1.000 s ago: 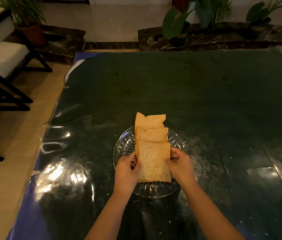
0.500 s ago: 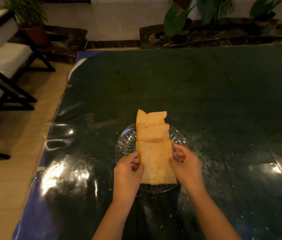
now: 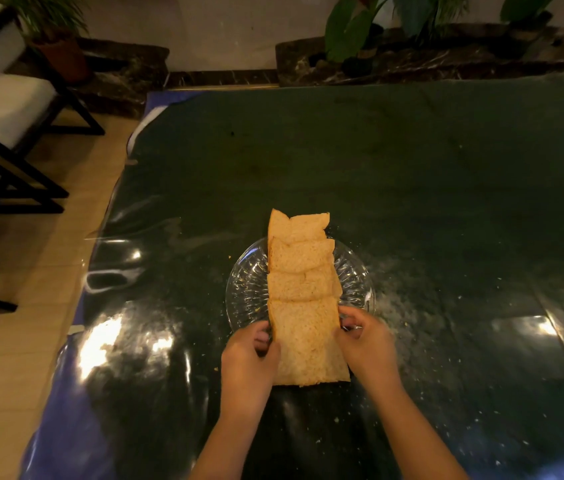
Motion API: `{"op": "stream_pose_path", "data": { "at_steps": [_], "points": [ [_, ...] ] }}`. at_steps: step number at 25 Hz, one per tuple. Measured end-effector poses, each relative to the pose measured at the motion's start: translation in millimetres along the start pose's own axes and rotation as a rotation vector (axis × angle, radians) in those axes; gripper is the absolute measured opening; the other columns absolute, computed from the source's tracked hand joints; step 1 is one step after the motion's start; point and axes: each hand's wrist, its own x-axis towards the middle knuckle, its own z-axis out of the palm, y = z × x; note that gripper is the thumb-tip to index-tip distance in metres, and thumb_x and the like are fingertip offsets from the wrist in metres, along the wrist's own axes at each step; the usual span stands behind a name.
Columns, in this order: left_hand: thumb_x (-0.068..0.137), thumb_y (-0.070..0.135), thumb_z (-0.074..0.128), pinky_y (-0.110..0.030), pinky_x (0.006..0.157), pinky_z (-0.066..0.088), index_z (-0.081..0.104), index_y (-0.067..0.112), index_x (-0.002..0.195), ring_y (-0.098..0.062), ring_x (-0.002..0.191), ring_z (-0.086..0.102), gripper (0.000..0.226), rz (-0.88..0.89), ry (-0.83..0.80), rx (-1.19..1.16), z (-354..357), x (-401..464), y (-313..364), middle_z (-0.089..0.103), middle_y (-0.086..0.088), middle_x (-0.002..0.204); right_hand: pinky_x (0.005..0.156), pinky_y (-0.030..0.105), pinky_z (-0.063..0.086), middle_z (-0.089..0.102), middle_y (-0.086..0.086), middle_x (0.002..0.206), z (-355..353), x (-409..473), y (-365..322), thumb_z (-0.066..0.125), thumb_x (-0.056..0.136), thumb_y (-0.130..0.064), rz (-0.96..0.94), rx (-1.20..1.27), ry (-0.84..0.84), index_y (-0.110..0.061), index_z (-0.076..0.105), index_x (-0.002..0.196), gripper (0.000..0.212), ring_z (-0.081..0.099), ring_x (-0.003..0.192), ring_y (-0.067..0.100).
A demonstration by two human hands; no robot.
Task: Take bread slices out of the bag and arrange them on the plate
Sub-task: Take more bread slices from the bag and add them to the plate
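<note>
Golden bread slices (image 3: 303, 292) overlapping in row (glass plate (image 3: 247, 289) beneath).

Tan bread slices (image 3: 303, 289) overlap in a row across the clear glass plate (image 3: 246, 289).

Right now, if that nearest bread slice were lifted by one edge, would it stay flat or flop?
The nearest bread slice would probably sag: it looks thin and soft. It likely sheds bits too, since crumbs dot the tablecloth. It seems light; the left hand and right hand pinch only its edges.
</note>
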Motion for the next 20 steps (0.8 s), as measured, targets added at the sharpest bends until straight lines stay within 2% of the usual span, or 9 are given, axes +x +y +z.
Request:
{"op": "stream_pose_path", "data": {
  "at_steps": [2, 4, 7, 10, 12, 14, 18, 20],
  "points": [
    [0.079, 0.015, 0.068, -0.014, 0.07, 0.043, 0.062, 0.013, 0.112, -0.009, 0.084, 0.062, 0.034, -0.009, 0.014, -0.007, -0.1, 9.0, 5.5, 0.065, 0.003, 0.1, 0.062, 0.018, 0.043, 0.065, -0.006, 0.099, -0.1, 2.6, -1.7, 0.063, 0.08, -0.018, -0.047, -0.04, 0.027, -0.025, 0.064, 0.111, 0.032, 0.06, 0.081, 0.008],
    [0.082, 0.015, 0.064, -0.013, 0.07, 0.045, 0.065, 0.014, 0.108, -0.008, 0.086, 0.063, 0.026, -0.026, -0.065, -0.033, 0.9, 18.7, 11.1, 0.067, 0.004, 0.101, 0.064, 0.021, 0.047, 0.068, -0.005, 0.102, 0.6, 7.9, -5.7, 0.061, 0.081, -0.017, -0.052, -0.041, -0.019, -0.025, 0.063, 0.111, 0.031, 0.061, 0.084, 0.008],
    [0.083, 0.009, 0.06, -0.024, 0.079, 0.052, 0.069, 0.014, 0.103, -0.008, 0.086, 0.065, 0.023, -0.052, -0.131, -0.072, 3.4, 23.5, 14.1, 0.072, 0.0, 0.099, 0.071, 0.031, 0.053, 0.071, -0.002, 0.099, 2.5, 14.2, -8.1, 0.059, 0.08, -0.013, -0.016, -0.038, -0.062, -0.025, 0.066, 0.107, 0.03, 0.064, 0.083, 0.011],
    [0.082, 0.007, 0.061, -0.018, 0.077, 0.049, 0.068, 0.016, 0.105, -0.004, 0.085, 0.064, 0.026, -0.042, -0.098, -0.09, 5.3, 22.7, 15.1, 0.071, 0.003, 0.098, 0.061, 0.019, 0.046, 0.071, -0.008, 0.088, 3.1, 15.0, -5.1, 0.061, 0.078, -0.009, -0.016, 0.023, -0.02, -0.024, 0.068, 0.101, 0.029, 0.058, 0.072, -0.003],
    [0.082, 0.007, 0.061, -0.009, 0.069, 0.047, 0.068, 0.018, 0.104, 0.003, 0.08, 0.061, 0.026, -0.036, -0.081, -0.106, 6.6, 23.7, 17.0, 0.07, 0.007, 0.094, 0.056, 0.012, 0.04, 0.063, -0.023, 0.077, 2.9, 14.7, -5.5, 0.063, 0.077, -0.009, -0.036, 0.037, 0.024, -0.025, 0.068, 0.1, 0.028, 0.054, 0.066, -0.01],
    [0.081, 0.008, 0.062, -0.007, 0.065, 0.045, 0.067, 0.017, 0.106, 0.005, 0.079, 0.059, 0.027, -0.029, -0.067, -0.11, 8.4, 25.9, 19.6, 0.067, 0.01, 0.092, 0.056, 0.009, 0.037, 0.056, -0.031, 0.071, 1.6, 15.5, -7.6, 0.063, 0.077, -0.009, -0.053, 0.053, 0.063, -0.026, 0.068, 0.099, 0.029, 0.054, 0.064, -0.014],
    [0.082, 0.008, 0.062, -0.01, 0.068, 0.043, 0.066, 0.014, 0.108, -0.002, 0.08, 0.061, 0.027, -0.048, -0.071, -0.114, 12.6, 29.3, 21.2, 0.067, 0.006, 0.094, 0.056, 0.009, 0.044, 0.059, -0.027, 0.074, 0.9, 18.6, -8.9, 0.062, 0.078, -0.007, -0.061, 0.097, 0.065, -0.025, 0.068, 0.099, 0.029, 0.057, 0.066, -0.01],
    [0.082, 0.008, 0.062, -0.011, 0.065, 0.042, 0.068, 0.015, 0.104, 0.001, 0.077, 0.06, 0.024, -0.088, -0.062, -0.12, 13.8, 30.2, 18.4, 0.066, 0.01, 0.087, 0.063, 0.017, 0.049, 0.064, -0.018, 0.078, 1.9, 20.2, -8.8, 0.061, 0.079, -0.008, -0.041, 0.096, 0.016, -0.026, 0.067, 0.097, 0.027, 0.059, 0.071, -0.002]
  ]
}}
